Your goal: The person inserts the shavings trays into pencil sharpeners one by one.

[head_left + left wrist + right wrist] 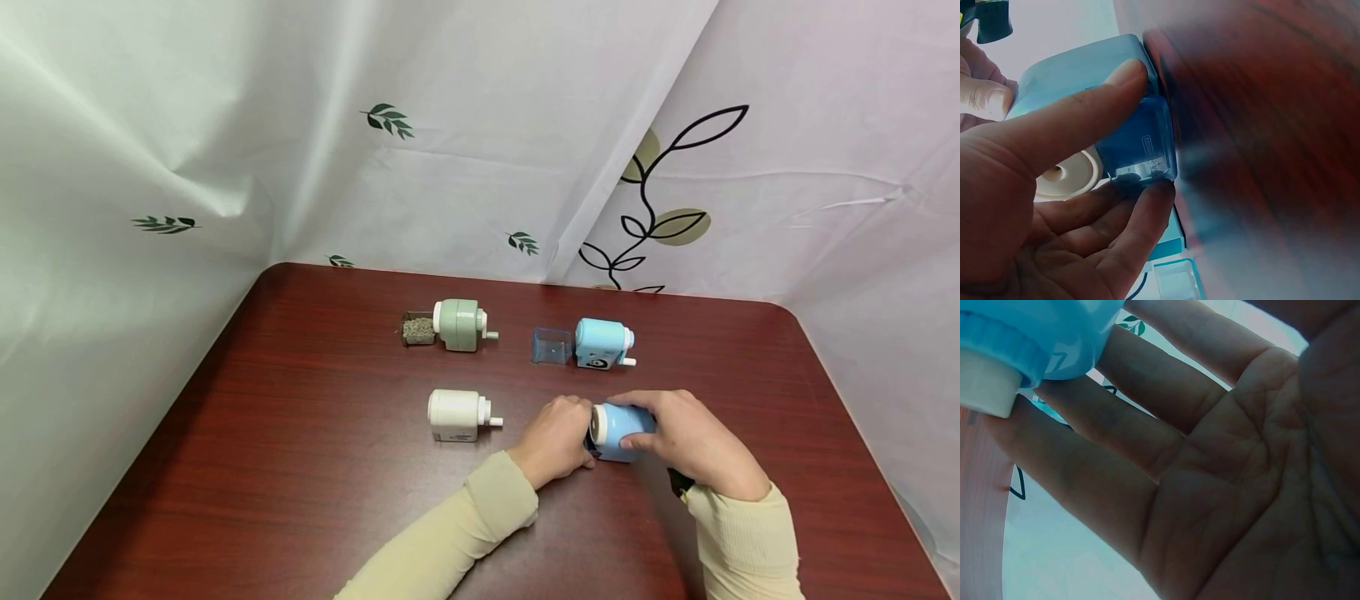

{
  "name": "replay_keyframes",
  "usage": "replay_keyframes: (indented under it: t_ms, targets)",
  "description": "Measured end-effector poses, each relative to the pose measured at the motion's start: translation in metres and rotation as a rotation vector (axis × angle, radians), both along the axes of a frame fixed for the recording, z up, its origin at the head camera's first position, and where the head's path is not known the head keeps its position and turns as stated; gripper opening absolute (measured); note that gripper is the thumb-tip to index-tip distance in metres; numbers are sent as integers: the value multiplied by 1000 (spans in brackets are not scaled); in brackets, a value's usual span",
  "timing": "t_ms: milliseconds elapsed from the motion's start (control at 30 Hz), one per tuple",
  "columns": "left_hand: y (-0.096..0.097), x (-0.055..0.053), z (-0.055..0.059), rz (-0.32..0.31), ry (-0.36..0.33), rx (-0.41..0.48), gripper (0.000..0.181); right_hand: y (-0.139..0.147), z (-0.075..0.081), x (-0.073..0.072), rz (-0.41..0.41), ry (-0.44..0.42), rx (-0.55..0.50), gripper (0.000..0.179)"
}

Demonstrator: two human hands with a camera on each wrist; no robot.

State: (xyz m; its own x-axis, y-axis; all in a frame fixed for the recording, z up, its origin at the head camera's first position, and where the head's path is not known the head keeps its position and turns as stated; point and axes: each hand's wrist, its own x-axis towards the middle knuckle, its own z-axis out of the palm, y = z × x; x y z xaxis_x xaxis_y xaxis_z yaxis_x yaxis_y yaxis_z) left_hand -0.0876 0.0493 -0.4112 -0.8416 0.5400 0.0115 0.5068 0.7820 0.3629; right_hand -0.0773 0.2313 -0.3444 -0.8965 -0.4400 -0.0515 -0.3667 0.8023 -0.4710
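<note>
A blue crank pencil sharpener (pixel 619 427) rests on the table between both hands, its round cream pencil port (pixel 1072 174) facing left. My right hand (pixel 690 437) grips its body from the right, thumb in front and fingers behind. At its left end my left hand (pixel 553 440) pinches the translucent blue shavings drawer (pixel 1138 140) between thumb and fingers. How far the drawer stands out of the body is hard to tell. In the right wrist view, a white crank part (pixel 988 381) shows near the fingertips.
A green sharpener (pixel 459 325) stands at the back beside its drawer of shavings (pixel 417 329). Right of it is a light blue sharpener (pixel 600 342) with a clear blue drawer (pixel 552 346) beside it. A cream sharpener (pixel 454 414) stands left of my left hand.
</note>
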Motion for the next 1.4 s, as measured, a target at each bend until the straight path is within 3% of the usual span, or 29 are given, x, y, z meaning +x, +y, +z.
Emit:
replay_keyframes:
  t_ms: [267,667,1000,1400]
  targets:
    - [3,0,0,40,-71,65,78,0,-1,0,-1,-3,-3,43]
    - [6,0,-1,55,-101,58,79,-1,-3,0,12,18,-4,42]
    - [10,-1,-2,35,-58,50,79,-1,-1,0,1,16,-3,43]
    - [13,0,-1,55,-41,57,77,-2,0,0,1,18,2,42]
